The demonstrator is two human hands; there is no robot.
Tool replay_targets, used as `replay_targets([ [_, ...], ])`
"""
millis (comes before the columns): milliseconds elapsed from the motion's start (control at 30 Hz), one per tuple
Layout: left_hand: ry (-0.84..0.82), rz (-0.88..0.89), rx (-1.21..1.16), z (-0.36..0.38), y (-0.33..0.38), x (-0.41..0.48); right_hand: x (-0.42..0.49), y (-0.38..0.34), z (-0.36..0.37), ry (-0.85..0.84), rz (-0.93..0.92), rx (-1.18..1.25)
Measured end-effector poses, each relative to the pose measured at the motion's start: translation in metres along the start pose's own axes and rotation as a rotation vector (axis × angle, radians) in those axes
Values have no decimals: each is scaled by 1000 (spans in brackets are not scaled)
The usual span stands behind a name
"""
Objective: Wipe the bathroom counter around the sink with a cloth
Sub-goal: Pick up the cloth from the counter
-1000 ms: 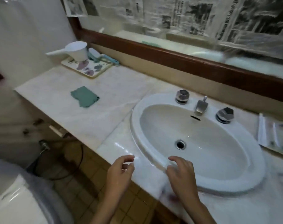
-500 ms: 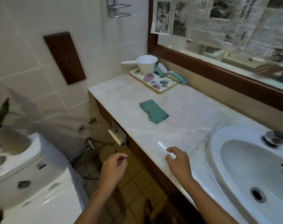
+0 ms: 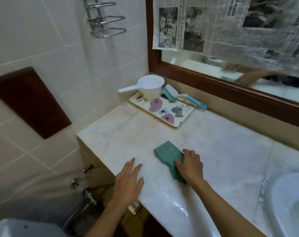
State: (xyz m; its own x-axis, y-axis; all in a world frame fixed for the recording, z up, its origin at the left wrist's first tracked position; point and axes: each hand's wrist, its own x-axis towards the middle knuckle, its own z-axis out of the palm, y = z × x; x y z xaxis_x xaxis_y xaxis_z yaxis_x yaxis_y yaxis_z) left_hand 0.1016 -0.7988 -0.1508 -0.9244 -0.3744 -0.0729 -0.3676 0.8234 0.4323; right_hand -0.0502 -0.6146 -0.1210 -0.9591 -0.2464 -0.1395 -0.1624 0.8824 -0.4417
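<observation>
Marble counter (image 3: pixel 222 142) fills more of your view than half a second ago. Your head has swung left, and the sink (image 3: pixel 292 206) has slid to a sliver at 4 o'clock, its taps out of sight. Your left hand (image 3: pixel 128 182) hung over the floor then, fingers loosely curled. It now lies palm down at the counter's front edge, near 6 o'clock, fingers straight and spread, holding nothing. The green cloth (image 3: pixel 165 152) has not moved. It lies folded on the counter at 5 o'clock of the tray (image 3: pixel 179 119), well apart from it and well left of the sink. Your right hand (image 3: pixel 190 165), which hovered by the sink rim, has come onto the cloth's near end. Its fingers bend down over the fabric, thumb against the left edge, gripping it.

Counting, left to right:
- One dark brown panel (image 3: pixel 29 101) is on the tiled wall at 9 o'clock.
- One chrome rack (image 3: pixel 104 19) with three loops is at 11 o'clock.
- One white scoop (image 3: pixel 150 87) stands on the far corner of the one flowered tray.
- Two brushes (image 3: pixel 170 94) lie at the tray's far edge.
- There is one cloth, two hands and one sink.
- Newspaper (image 3: pixel 196 23) covers the mirror at 1 o'clock; you cannot tell how many sheets.
</observation>
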Motion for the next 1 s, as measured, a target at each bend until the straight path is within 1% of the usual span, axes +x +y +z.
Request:
replay_targets([
  [33,-23,11,27,4,-4,5,5,-2,3,-8,20,-36],
  [100,-19,54,65,9,-13,12,13,-6,9,-7,71,-67],
  [167,-21,116,57,9,-22,16,22,-11,12,-15,129,-40],
  [367,-1,284,-88,-3,-48,57,48,-28,6,-140,312,-51],
  [467,18,290,-168,-16,-56,98,46,-41,7,-163,419,-16],
  [567,79,300,-260,-25,-59,144,49,-53,4,-192,488,53],
  [667,86,325,-237,-25,-60,186,59,-54,0,-239,449,74],
  [733,50,324,-124,-23,-62,213,68,-54,-5,-244,410,113],
  [833,-48,263,39,-19,-63,246,90,-68,-28,-293,332,199],
  [900,-79,249,96,-16,-64,256,114,-82,-49,-248,257,251],
  [1000,-53,291,152,-13,-66,255,161,-103,-79,-162,170,281],
])
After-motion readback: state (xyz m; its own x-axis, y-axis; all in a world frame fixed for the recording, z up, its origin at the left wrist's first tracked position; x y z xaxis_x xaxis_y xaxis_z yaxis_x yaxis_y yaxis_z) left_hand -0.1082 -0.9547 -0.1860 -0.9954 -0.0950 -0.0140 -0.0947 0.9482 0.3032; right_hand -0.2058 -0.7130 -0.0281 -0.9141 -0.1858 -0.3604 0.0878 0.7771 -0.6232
